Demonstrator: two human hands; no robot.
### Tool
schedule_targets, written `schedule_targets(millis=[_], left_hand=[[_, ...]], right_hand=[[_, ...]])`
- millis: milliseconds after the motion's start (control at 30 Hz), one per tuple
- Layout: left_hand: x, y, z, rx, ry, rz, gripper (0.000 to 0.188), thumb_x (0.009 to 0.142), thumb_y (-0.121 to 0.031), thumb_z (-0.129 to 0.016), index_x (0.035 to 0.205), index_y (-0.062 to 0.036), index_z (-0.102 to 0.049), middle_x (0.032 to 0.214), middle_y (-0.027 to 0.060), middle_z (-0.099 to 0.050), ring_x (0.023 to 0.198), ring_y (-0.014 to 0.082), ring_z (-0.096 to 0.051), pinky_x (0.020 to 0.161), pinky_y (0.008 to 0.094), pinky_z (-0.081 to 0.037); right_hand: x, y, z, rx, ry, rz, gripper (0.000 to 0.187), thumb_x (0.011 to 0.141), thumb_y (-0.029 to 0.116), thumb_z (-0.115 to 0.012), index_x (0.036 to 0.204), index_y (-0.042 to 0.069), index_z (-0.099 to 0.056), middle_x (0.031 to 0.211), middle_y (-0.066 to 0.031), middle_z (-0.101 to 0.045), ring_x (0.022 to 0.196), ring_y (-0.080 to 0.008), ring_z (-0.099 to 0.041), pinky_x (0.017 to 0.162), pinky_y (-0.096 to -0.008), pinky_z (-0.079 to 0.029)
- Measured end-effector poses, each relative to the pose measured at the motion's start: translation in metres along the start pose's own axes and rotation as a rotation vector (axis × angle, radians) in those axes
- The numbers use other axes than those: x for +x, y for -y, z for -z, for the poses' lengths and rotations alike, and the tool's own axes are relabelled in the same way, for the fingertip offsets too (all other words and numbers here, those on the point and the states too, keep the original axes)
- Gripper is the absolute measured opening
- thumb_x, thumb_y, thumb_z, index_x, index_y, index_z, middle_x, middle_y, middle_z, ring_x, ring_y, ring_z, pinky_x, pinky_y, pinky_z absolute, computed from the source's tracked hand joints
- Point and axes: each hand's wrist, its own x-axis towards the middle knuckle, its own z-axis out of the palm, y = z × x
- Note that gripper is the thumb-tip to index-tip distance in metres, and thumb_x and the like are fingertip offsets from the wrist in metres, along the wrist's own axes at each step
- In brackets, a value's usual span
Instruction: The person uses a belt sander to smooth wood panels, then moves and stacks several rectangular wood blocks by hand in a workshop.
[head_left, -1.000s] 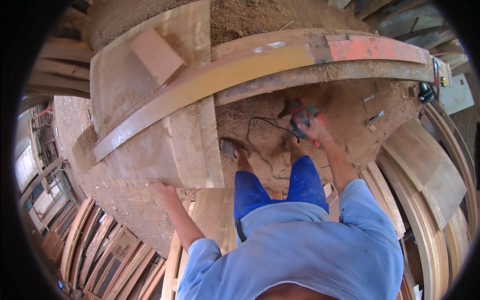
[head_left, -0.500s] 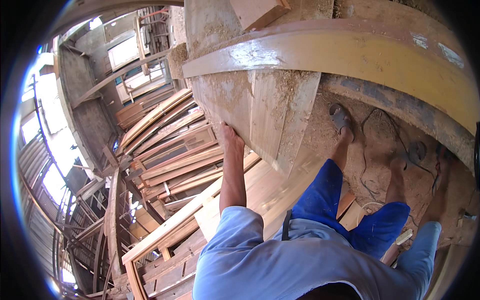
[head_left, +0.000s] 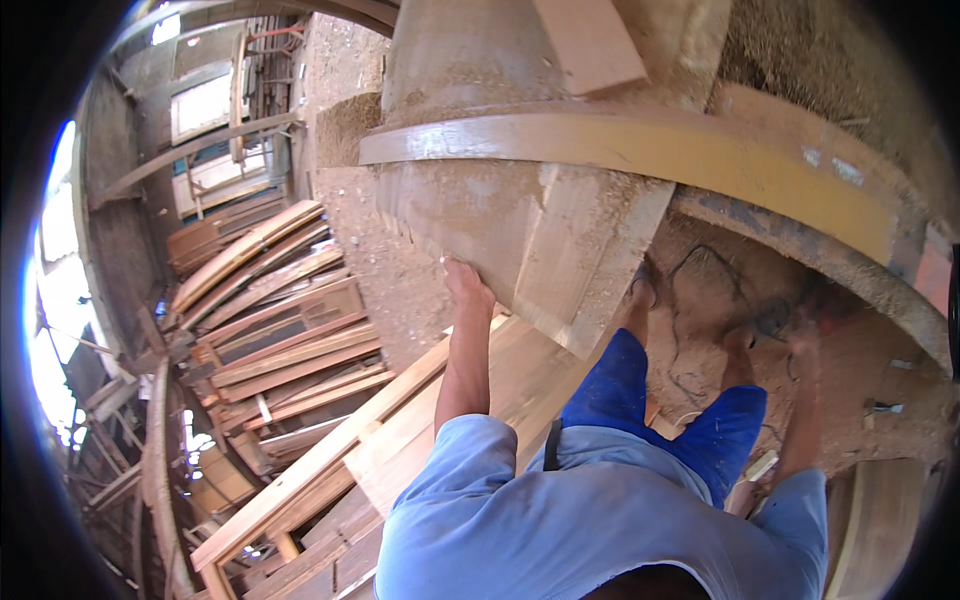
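My left hand [head_left: 467, 284] grips the left edge of a wide wooden board [head_left: 510, 235], fingers curled at its rim. Sawdust and shavings lie over the board. Across it runs a long yellow-brown plank [head_left: 640, 140], which looks curved here. My right hand [head_left: 803, 338] hangs low at the right, smeared by motion. Its fingers cannot be made out. Beside it are a dark blurred object [head_left: 772, 318] and a reddish blur, too unclear to name. Farther off, a short wooden block [head_left: 592, 45] lies on the board.
Stacked timber and frames [head_left: 280, 340] lie at the left. A long wooden frame [head_left: 330, 455] stretches beside my left arm. A dark cable [head_left: 680, 340] loops over the dusty floor near my feet. Sawdust [head_left: 820, 60] is heaped at the far right.
The view has shifted, so the timber stack and my legs appear farther left. My left hand stays on the board's edge. My right hand appears farther left and is more blurred.
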Motion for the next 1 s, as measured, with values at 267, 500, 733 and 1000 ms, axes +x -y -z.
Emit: schedule_targets(millis=[267, 500, 733, 1000], left_hand=[[-0.016, 0.012, -0.029, 0.048, 0.056, 0.055, 0.058, 0.106, -0.040, -0.030, 0.145, 0.0031, -0.035, 0.149, 0.0196, -0.041, 0.137, 0.0302, -0.040, 0.115, 0.0395, -0.029], [-0.039, 0.030, -0.013, -0.030, 0.378, 0.135, 0.041, 0.105, -0.027, -0.042, 0.130, 0.0046, -0.048, 0.128, 0.0144, -0.059, 0.116, 0.0238, -0.056, 0.101, 0.0371, -0.044], [-0.167, 0.102, 0.043, 0.200, 1.063, 0.201, 0.022, 0.093, -0.015, -0.058, 0.110, -0.0019, -0.060, 0.090, 0.0122, -0.070, 0.089, 0.0239, -0.068, 0.078, 0.0395, -0.053], [-0.176, 0.122, 0.082, 0.679, 1.276, -0.184, 0.025, 0.089, -0.030, -0.067, 0.098, -0.0066, -0.064, 0.088, 0.0112, -0.070, 0.085, 0.0284, -0.069, 0.077, 0.0400, -0.053]], right_hand=[[-0.120, 0.355, 0.218, 0.717, 0.648, 0.331, 0.028, 0.100, 0.020, -0.055, 0.116, -0.002, -0.062, 0.091, -0.0059, -0.068, 0.072, -0.0111, -0.062, 0.066, -0.0270, -0.052], [-0.012, 0.547, 0.316, -0.145, -0.452, 0.450, 0.068, 0.092, 0.040, -0.061, 0.143, 0.000, -0.040, 0.134, -0.0252, -0.055, 0.126, -0.0396, -0.052, 0.106, -0.0478, -0.039], [0.111, 0.563, 0.287, -0.470, -0.558, 0.236, 0.095, 0.083, 0.051, -0.065, 0.154, 0.003, -0.023, 0.149, -0.0287, -0.039, 0.138, -0.0436, -0.039, 0.115, -0.0487, -0.029], [0.030, 0.614, 0.273, 0.296, -0.168, 0.358, 0.086, 0.082, 0.027, -0.073, 0.151, 0.001, -0.028, 0.149, -0.0234, -0.040, 0.133, -0.0339, -0.046, 0.106, -0.0409, -0.042]])
